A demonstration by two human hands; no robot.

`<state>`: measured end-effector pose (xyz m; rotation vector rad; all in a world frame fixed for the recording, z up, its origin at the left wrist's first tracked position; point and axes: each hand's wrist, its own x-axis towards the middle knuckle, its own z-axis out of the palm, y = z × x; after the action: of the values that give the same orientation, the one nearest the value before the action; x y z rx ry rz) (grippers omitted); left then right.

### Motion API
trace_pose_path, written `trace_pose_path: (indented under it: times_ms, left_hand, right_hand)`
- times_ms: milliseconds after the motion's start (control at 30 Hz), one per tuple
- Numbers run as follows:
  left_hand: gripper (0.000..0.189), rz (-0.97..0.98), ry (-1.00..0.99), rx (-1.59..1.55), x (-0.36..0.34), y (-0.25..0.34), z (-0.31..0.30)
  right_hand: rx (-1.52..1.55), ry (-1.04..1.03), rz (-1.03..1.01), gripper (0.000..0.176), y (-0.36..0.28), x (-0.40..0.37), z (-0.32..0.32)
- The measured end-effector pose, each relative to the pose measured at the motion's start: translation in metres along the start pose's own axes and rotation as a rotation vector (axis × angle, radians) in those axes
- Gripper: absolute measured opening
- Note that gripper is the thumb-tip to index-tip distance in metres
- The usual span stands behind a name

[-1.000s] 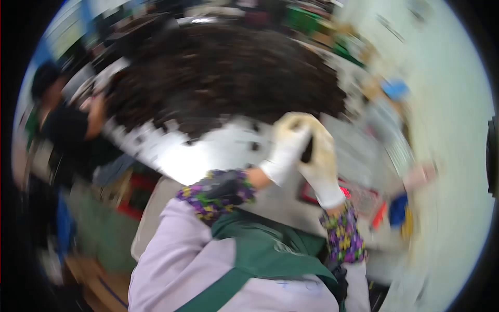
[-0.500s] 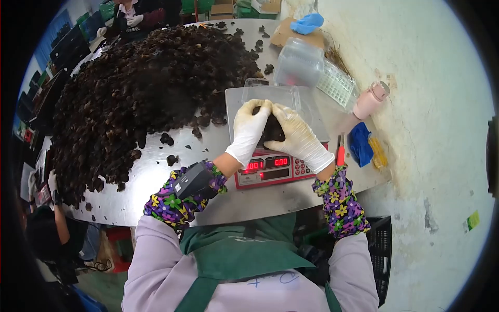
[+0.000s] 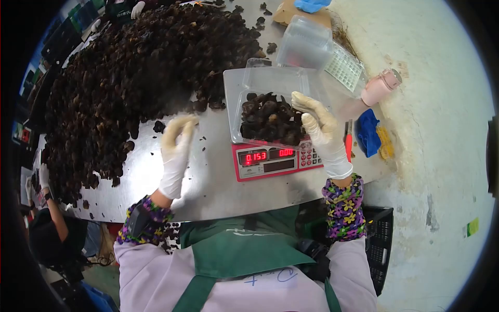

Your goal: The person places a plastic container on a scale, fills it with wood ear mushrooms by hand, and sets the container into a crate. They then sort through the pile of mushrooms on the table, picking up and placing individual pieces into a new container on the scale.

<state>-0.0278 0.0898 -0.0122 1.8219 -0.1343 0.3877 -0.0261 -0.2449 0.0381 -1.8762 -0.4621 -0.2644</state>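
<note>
A clear plastic clamshell box (image 3: 249,136) with its lid folded back sits on the red digital scale (image 3: 241,173). Inside are dark, dried, mushroom-like pieces (image 3: 270,117), and the display reads 0.153. My right hand (image 3: 323,132), in a pale glove, hovers at the box's right side, fingers apart and holding nothing. Off to the left, over bare steel between the scale and the big pile of dark pieces (image 3: 119,88), is my left hand (image 3: 175,153). Its gloved thumb and fingers are somewhat parted and slightly blurred, with nothing visible in them.
Stacked clear boxes (image 3: 305,44), a white gridded tray (image 3: 344,67) and a pink bottle (image 3: 381,87) line the right side by the wall. Nearer are a red-handled tool (image 3: 348,140) and blue cloth (image 3: 368,133). Co-workers' gloved hands (image 3: 44,176) show at the left and far edges.
Both hands were together over the box around dark pieces. Those pieces now lie in the box, the hands have parted, the left moving far left, and the display rose from about 0.001 to 0.153.
</note>
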Motion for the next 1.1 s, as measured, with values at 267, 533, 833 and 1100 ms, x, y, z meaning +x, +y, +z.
trace_pose_path:
  times_ms: [267,533,833,1100]
  left_hand:
    - [0.021,-0.25,0.304,0.247,-0.073,-0.069,-0.124]
    - [0.021,-0.211,0.243,0.363,-0.088,-0.065,-0.119]
    - [0.03,-0.006,-0.227,0.708,-0.1,-0.079,-0.091]
    - [0.028,0.149,0.036,0.807,-0.038,-0.093,-0.078]
  right_hand:
    - [-0.137,0.234,-0.045,0.025,-0.025,0.006,0.013]
    - [-0.209,-0.025,-0.266,0.022,-0.046,-0.05,0.109]
    - [-0.236,-0.247,-0.2,0.027,0.006,-0.091,0.186]
    - [-0.133,-0.306,-0.188,0.021,0.02,-0.106,0.212]
